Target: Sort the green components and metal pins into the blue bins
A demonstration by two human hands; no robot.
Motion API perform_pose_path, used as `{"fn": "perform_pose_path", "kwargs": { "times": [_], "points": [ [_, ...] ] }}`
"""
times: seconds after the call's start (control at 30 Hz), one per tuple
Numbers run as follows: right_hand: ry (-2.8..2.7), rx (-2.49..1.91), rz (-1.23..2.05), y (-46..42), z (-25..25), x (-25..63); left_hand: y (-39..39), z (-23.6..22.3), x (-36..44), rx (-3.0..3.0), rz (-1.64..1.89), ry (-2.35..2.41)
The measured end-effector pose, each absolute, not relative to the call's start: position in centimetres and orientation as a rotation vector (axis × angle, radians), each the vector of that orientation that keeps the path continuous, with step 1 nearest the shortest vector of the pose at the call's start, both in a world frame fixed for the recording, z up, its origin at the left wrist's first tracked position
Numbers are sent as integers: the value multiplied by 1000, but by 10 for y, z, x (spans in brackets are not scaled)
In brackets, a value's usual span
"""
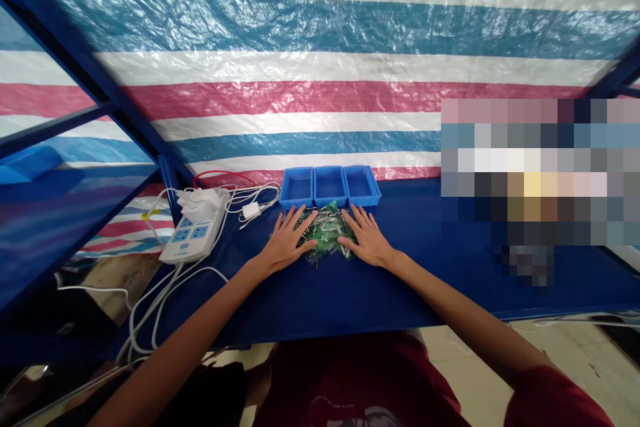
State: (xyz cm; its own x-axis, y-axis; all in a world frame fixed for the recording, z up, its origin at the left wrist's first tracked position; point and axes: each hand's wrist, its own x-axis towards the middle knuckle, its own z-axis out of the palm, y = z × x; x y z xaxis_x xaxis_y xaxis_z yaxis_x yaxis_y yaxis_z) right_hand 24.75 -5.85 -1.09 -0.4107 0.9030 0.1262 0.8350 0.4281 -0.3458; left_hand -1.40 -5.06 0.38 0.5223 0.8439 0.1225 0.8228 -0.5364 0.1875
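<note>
A heap of small green parts with thin metal leads (pixel 326 235) lies on the blue table (pixel 425 267). My left hand (pixel 289 237) lies flat on the left side of the heap, fingers spread. My right hand (pixel 364 235) lies flat on its right side, fingers also spread. Neither hand holds anything. Just beyond the heap stand three small blue bins (pixel 329 187) in a row; they look empty.
A white power strip (pixel 193 235) with plugged-in adapters and white cables (pixel 150 307) sits at the left of the table, with a red cable (pixel 220 177) behind it. A striped tarpaulin (pixel 320 67) forms the back wall. A blurred patch covers the right.
</note>
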Motion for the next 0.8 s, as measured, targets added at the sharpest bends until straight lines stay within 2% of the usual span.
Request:
{"fn": "perform_pose_path", "kwargs": {
  "times": [0.43,0.7,0.8],
  "points": [
    [-2268,-1464,704,-56,-8,235,-49,-4,4,2560,373,1371],
    [-2283,-1414,723,-57,-9,226,-47,1,3,2528,308,1320],
    [-2318,-1382,636,-57,-6,237,-46,7,-7,2582,298,1249]
  ]
}}
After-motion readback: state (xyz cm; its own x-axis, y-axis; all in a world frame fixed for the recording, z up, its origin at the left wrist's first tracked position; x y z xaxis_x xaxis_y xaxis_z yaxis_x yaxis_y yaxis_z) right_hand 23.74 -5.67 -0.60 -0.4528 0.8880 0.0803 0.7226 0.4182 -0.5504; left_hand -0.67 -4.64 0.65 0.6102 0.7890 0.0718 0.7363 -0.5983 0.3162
